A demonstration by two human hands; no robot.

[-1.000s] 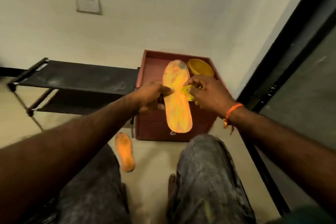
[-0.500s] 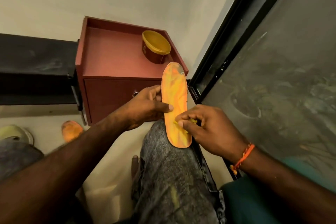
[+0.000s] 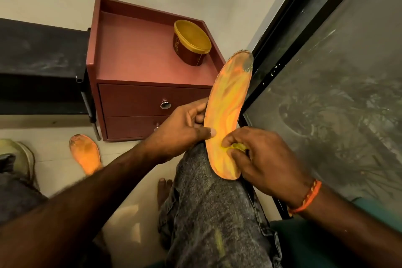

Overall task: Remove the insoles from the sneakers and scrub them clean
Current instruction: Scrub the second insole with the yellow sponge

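The orange-yellow insole (image 3: 228,113) is resting with its heel end on the person's right knee (image 3: 208,180), its long axis running from that knee up and slightly to the right — the toe end, which carries a grey dirty patch, is pointing away from the person toward the dark window frame (image 3: 280,50). Its printed upper face is turned toward the camera.

The left hand (image 3: 180,132) is gripping the insole's left edge about midway along, the thumb lying across the front face and the fingers (image 3: 199,107) curling behind. The right hand (image 3: 261,159) is pressing against the lower part of the insole, its fingers bunched around a small yellow scrubbing piece (image 3: 238,147) that is touching the insole's face; what the piece is made of is hard to tell. An orange thread band (image 3: 306,198) is sitting on the right wrist.

A second insole (image 3: 86,154) is lying on the floor (image 3: 130,198) to the left, sole-up or face-up I cannot tell, its toe end pointing away from the person and showing dark wear. At the left edge, a pale sneaker (image 3: 24,156) is partly showing.

Behind the hands, a reddish two-drawer cabinet (image 3: 139,56) is standing against the wall, with a yellow-lidded tub (image 3: 191,41) on its top — near the back right corner. A black shelf (image 3: 41,63) is standing just beside the cabinet on its left.
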